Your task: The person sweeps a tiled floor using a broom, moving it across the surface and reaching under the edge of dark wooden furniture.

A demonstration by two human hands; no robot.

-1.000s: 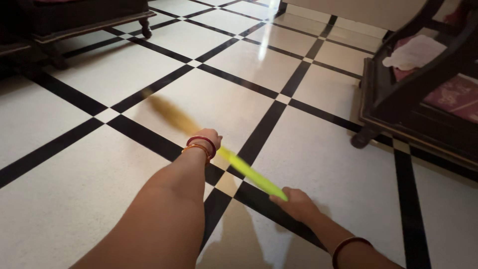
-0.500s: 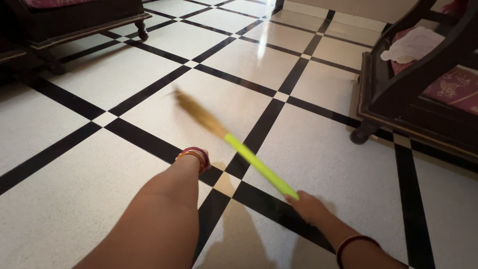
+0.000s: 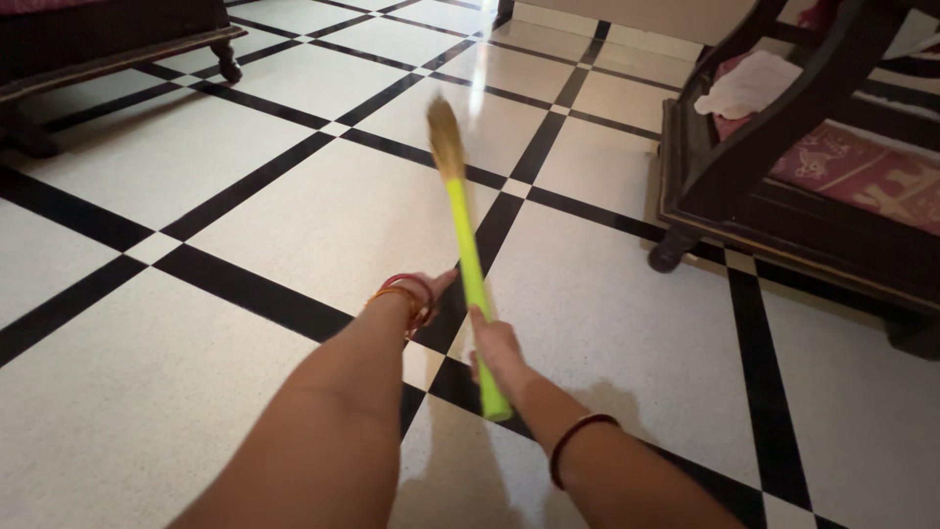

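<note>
Right hand [image 3: 494, 350] wrapped round the lower stretch of a long broom with a lime-green plastic handle and a tuft of straw-coloured bristles [image 3: 468, 257]; fingers closed on the shaft, grip narrow and firm; butt end of the handle poking out just below the hand, towards the wearer; rest of the shaft running up and slightly left from the fist, ending in the blurred bristle head well ahead of the grip, over a white tile near a black stripe; whether the bristles touch the floor, impossible to tell.

Left hand [image 3: 427, 290] just beside the shaft on its left, a little farther up than the right; fingers partly spread, thumb side nearest the green plastic; contact with the handle not clear, so hold uncertain; stack of red and gold bangles [image 3: 401, 297] round the left wrist; single dark red bangle [image 3: 578, 446] round the right forearm.

Underfoot a glossy floor of large white tiles crossed by black stripes [image 3: 196, 157], with a streak of light reflected near the top centre; at right a dark wooden seat frame with a carved foot [image 3: 715, 186], carrying a patterned maroon cushion [image 3: 852, 171] and a crumpled white cloth [image 3: 749, 86]; at upper left the edge of a dark wooden low bench with turned legs [image 3: 127, 49].
</note>
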